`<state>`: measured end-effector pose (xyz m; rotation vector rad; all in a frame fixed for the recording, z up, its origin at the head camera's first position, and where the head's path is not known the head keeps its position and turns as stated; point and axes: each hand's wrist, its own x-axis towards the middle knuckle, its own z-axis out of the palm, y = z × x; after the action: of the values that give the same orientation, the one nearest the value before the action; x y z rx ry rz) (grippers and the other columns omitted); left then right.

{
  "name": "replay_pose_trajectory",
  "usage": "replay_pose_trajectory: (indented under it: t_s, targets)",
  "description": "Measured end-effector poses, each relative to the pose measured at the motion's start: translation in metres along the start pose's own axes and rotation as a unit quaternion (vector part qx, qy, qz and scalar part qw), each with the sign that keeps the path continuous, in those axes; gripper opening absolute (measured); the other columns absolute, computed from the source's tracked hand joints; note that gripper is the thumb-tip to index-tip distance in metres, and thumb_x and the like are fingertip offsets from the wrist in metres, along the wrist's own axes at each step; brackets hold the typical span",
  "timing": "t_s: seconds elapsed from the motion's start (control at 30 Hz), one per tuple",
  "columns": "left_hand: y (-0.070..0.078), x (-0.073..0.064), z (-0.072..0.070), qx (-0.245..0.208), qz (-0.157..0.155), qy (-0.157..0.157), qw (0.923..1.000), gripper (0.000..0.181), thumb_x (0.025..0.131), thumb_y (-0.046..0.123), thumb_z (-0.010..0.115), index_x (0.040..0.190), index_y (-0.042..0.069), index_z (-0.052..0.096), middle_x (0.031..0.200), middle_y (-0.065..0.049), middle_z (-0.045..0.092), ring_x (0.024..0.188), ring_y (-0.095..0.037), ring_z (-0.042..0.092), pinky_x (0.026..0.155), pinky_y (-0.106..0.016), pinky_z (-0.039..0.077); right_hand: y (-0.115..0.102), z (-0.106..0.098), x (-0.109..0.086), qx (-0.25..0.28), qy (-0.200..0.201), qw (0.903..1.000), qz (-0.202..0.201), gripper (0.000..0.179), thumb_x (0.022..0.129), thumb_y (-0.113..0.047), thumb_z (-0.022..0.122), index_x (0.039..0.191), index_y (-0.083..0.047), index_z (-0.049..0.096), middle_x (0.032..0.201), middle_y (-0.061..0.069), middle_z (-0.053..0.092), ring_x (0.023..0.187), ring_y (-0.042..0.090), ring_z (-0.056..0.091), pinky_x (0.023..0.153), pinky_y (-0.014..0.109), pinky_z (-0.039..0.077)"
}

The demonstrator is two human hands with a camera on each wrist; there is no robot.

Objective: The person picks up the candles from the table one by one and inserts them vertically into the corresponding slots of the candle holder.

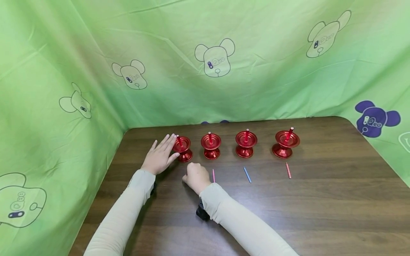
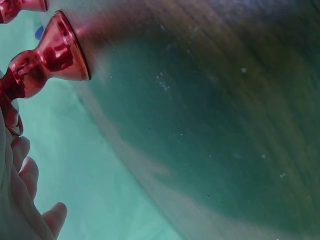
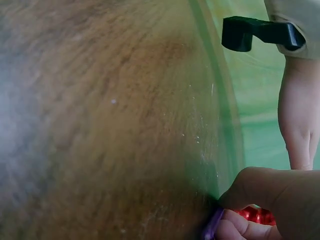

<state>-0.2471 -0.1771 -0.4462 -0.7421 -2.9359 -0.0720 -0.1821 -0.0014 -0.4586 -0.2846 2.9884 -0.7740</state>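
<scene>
My left hand (image 1: 159, 156) is at the leftmost red candle holder (image 1: 184, 155), fingers stretched out along its left side and thumb near its base. In the left wrist view the holder (image 2: 55, 57) stands beside the fingers; whether they touch cannot be told. Just in front of it, low over the table, my right hand (image 1: 196, 176) has curled fingers. The right wrist view shows its thumb and fingers pinching a slim purple candle (image 3: 214, 223), mostly hidden by the hand. Each holder bears an upright red stick with a pale tip.
Three more red holders (image 1: 211, 153), (image 1: 245, 151), (image 1: 283, 151) continue the row to the right. In front of them lie a pink candle (image 1: 213, 175), a blue candle (image 1: 247, 174) and a coral candle (image 1: 288, 170). Green printed cloth (image 1: 179, 89) hangs behind the wooden table (image 1: 320, 206).
</scene>
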Motion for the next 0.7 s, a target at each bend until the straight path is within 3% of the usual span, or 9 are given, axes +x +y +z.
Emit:
replay_pose_trajectory:
  t_s: [0.2, 0.37, 0.5, 0.6, 0.7]
  targets:
    - [-0.001, 0.0, 0.002, 0.001, 0.001, 0.005, 1.0, 0.071, 0.096, 0.061, 0.022, 0.153, 0.023, 0.006, 0.157, 0.006, 0.008, 0.143, -0.012, 0.005, 0.112, -0.05, 0.014, -0.001, 0.004, -0.002, -0.025, 0.03, 0.9986, -0.037, 0.023, 0.071, -0.015, 0.072, 0.054, -0.01, 0.057, 0.058, 0.007, 0.061, 0.051, 0.022, 0.057, 0.046, 0.037, 0.047]
    - [0.0, 0.001, 0.001, -0.003, 0.0, 0.0, 1.0, 0.071, 0.096, 0.06, 0.024, 0.153, 0.022, 0.006, 0.157, 0.006, 0.008, 0.143, -0.013, 0.005, 0.112, -0.051, 0.015, 0.002, 0.003, -0.002, 0.002, 0.028, 0.9987, -0.042, 0.035, 0.073, -0.015, 0.071, 0.046, -0.012, 0.049, 0.045, -0.002, 0.045, 0.046, 0.014, 0.042, 0.047, 0.032, 0.044]
    - [0.0, 0.0, 0.001, -0.005, -0.001, 0.004, 1.0, 0.07, 0.096, 0.059, 0.026, 0.153, 0.021, 0.007, 0.157, 0.005, 0.009, 0.143, -0.014, 0.006, 0.112, -0.051, 0.015, 0.004, 0.002, -0.003, 0.034, 0.031, 0.9981, -0.041, 0.039, 0.073, -0.012, 0.068, 0.043, -0.013, 0.043, 0.043, -0.007, 0.033, 0.046, 0.012, 0.033, 0.044, 0.029, 0.036]
    - [0.0, 0.0, 0.001, -0.005, -0.001, 0.007, 1.0, 0.071, 0.096, 0.059, 0.026, 0.153, 0.021, 0.007, 0.157, 0.005, 0.009, 0.143, -0.014, 0.007, 0.112, -0.051, 0.016, 0.007, 0.0, -0.004, 0.07, 0.032, 0.9963, -0.039, 0.03, 0.074, -0.01, 0.066, 0.051, -0.012, 0.047, 0.048, -0.007, 0.038, 0.046, 0.009, 0.037, 0.044, 0.026, 0.035]
    - [0.001, 0.0, 0.001, -0.007, -0.002, 0.006, 1.0, 0.07, 0.096, 0.06, 0.025, 0.153, 0.021, 0.007, 0.157, 0.005, 0.009, 0.143, -0.013, 0.007, 0.112, -0.05, 0.016, 0.012, 0.0, -0.005, 0.107, 0.038, 0.9926, -0.043, 0.015, 0.077, -0.008, 0.067, 0.067, -0.009, 0.056, 0.057, -0.004, 0.051, 0.052, 0.009, 0.047, 0.049, 0.023, 0.041]
